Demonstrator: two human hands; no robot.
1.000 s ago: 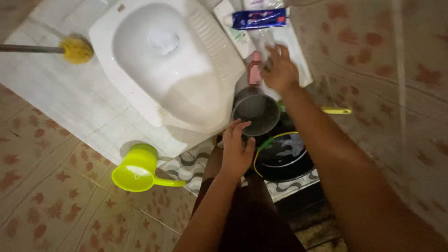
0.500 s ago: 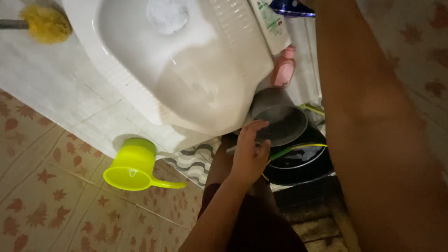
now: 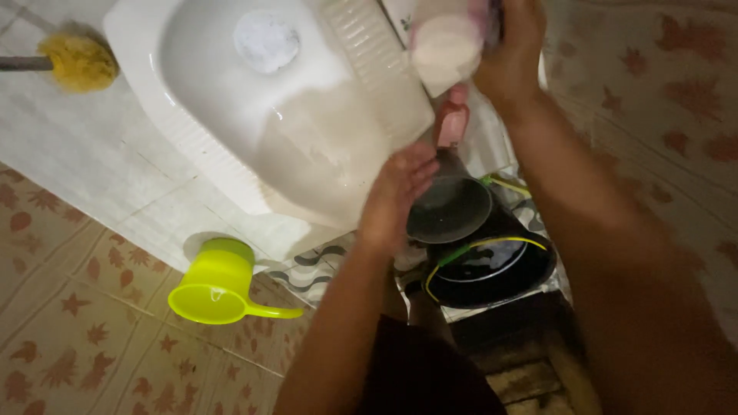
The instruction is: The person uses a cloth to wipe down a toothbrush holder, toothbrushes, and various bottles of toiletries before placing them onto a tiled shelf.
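We look down at our two hands over a white squat toilet pan (image 3: 292, 115) set in a raised white tiled step (image 3: 84, 169). Our right hand (image 3: 511, 54) is up at the far side, and its grip is wrapped tight around a pale pinkish-white container (image 3: 446, 50), which is tipped on its side with its round end facing us. The container is blurry, so we cannot tell just what it is. Our left hand (image 3: 396, 196) is nearer to us, just right of the toilet pan, and its fingers are spread out flat, not pinching anything. They rest at the left edge of a small dark bowl (image 3: 450, 209), and we cannot tell if they really touch it. A small pink bottle (image 3: 453, 123) stands just behind the bowl, between our two hands. The bowl sits at the far rim of a bigger black basin (image 3: 492, 269), which has a thin yellow-green line curving over it. To the left, near us, a bright yellow-green jug (image 3: 215, 280) with a handle sits on the patterned floor (image 3: 69, 338) with brown leaf shapes. Far to the left, a yellow brush (image 3: 77, 61) lies on the white step.
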